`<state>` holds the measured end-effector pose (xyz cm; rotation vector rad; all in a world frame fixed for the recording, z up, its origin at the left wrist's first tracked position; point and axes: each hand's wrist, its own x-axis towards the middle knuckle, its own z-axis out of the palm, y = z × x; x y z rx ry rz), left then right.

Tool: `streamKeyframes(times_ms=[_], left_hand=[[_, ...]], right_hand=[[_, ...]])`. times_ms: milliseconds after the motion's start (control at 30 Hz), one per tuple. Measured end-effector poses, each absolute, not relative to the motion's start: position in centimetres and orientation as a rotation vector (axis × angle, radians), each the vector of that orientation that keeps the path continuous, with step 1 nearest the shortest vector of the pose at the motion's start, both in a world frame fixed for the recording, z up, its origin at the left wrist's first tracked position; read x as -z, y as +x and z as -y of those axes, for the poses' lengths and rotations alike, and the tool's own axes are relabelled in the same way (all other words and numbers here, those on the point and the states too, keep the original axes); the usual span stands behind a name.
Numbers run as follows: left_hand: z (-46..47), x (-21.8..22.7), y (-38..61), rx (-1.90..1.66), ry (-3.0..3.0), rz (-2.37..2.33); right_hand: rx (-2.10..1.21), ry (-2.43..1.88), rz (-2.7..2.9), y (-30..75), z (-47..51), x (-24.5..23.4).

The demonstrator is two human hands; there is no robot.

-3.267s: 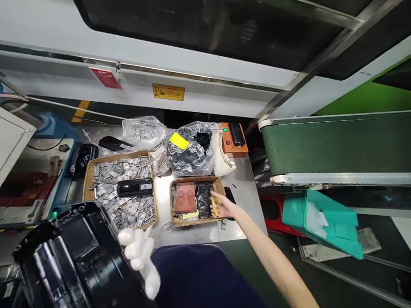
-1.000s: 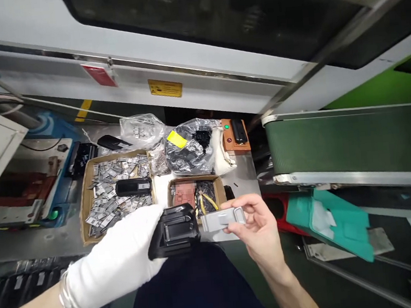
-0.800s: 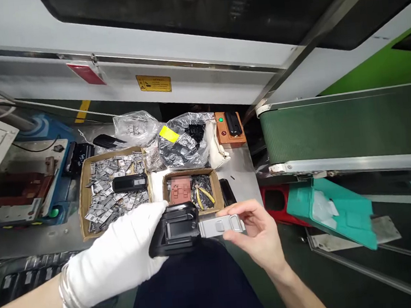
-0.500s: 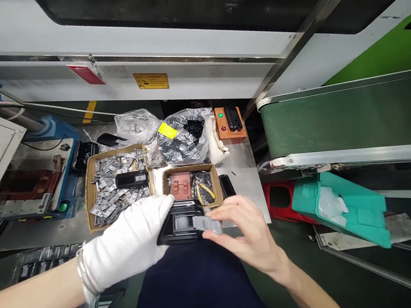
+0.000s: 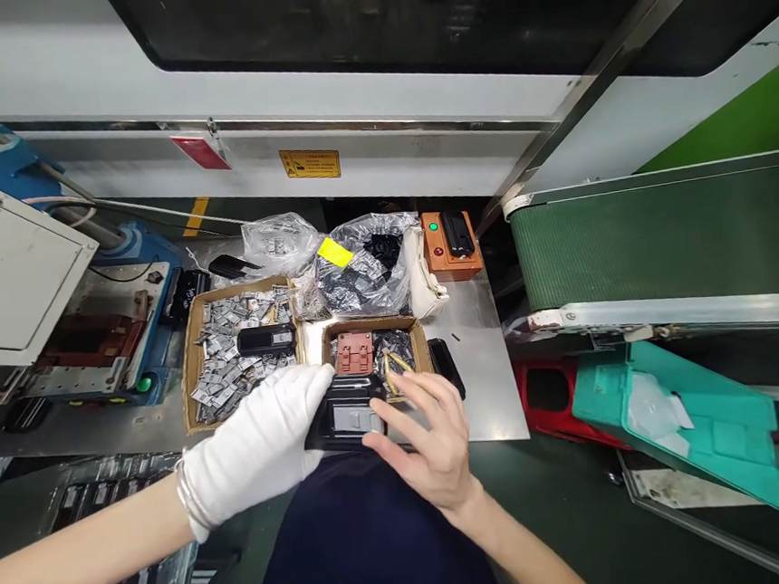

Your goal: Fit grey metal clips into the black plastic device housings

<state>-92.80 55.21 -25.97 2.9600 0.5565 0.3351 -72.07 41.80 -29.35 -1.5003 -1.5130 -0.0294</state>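
Observation:
My left hand [image 5: 259,444], in a white glove, is closed round the left side of a black plastic housing [image 5: 352,388] above my lap. A grey rectangular plate [image 5: 354,418] lies in the recess on the housing's face. My bare right hand [image 5: 433,438] is at the housing's right side with fingers spread; thumb and fingertips are at the plate's right end, not gripping it. Just behind the housing is a small cardboard box [image 5: 423,353] with a brown block [image 5: 355,353], dark parts and yellow-handled pliers [image 5: 396,364].
A cardboard box [image 5: 195,363] of grey plates, with a black housing [image 5: 266,341] on top, stands on the metal table [image 5: 483,356]. Behind are plastic bags [image 5: 361,276] and an orange button box [image 5: 452,264]. A blue press [image 5: 154,331] is left; a green conveyor [image 5: 664,241] and teal bin [image 5: 701,419] are right.
The grey plate has moved left into the housing's recess, where before it stuck out to the right between my right fingers. My right hand has let go of it and opened.

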Motion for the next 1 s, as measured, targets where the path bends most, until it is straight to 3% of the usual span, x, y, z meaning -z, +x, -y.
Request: streamKeyframes(times_ms=[167, 233, 367, 800, 900, 1000], left_hand=[[-56.5, 26.2, -92.6, -0.393, 3.173, -0.461], [-57.2, 26.3, -92.4, -0.444, 3.264, -0.441], [-58.2, 26.8, -92.3, -0.47, 3.264, -0.474], [-64.1, 28.3, -93.7, -0.491, 3.147, -0.525], [-64.9, 29.3, -94.8, -0.5, 2.966, -0.74], [-63.8, 31.0, -95.6, -0.318, 2.489, -1.286]], right_hand=[[-1.214, -1.463, 0.67, -74.2, -43.0, 31.0], [-1.369, -1.374, 0.575, -75.0, -43.8, 31.2], [-1.27, -1.395, 0.588, -75.7, -45.1, 31.5], [-1.47, -1.406, 0.867, -72.3, -51.9, 30.9], [-1.217, -1.614, 0.979, -66.5, -57.1, 32.8], [-0.895, -1.943, 0.931, -60.0, -64.3, 37.2]])
